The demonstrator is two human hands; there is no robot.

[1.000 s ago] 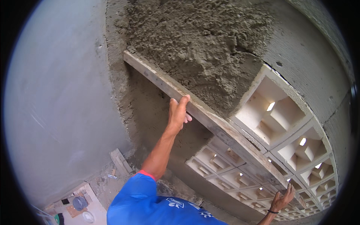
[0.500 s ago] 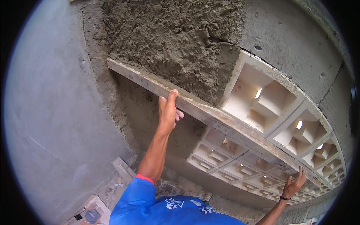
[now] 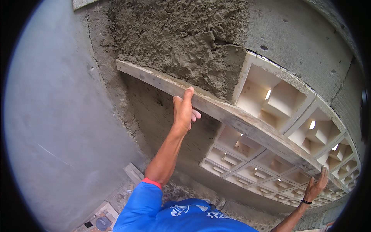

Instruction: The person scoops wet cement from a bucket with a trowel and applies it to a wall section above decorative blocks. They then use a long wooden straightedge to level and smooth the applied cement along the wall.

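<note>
A long wooden straightedge board [image 3: 247,124] slants across the wall from upper left to lower right. My left hand [image 3: 185,110] is closed on it left of its middle, thumb at the upper edge and other fingers partly hidden underneath. Toward the right end, my right hand [image 3: 317,183], with a dark bracelet at the wrist, grips the lower side of the board, its fingertips up against the wood. Rough wet mortar [image 3: 177,42] covers the wall above the board. Smoother mortar [image 3: 154,108] lies below it.
Cream ventilation blocks [image 3: 270,92] with deep recesses run in rows to the right, partly behind the board. A smooth grey wall [image 3: 65,116] meets this one at the left corner. Low at the left are a wood offcut [image 3: 133,173] and a round container [image 3: 103,223].
Both hands have moved with the board slightly up and to the right across the wall. The view has also shifted a little. Both hands keep their hold.
</note>
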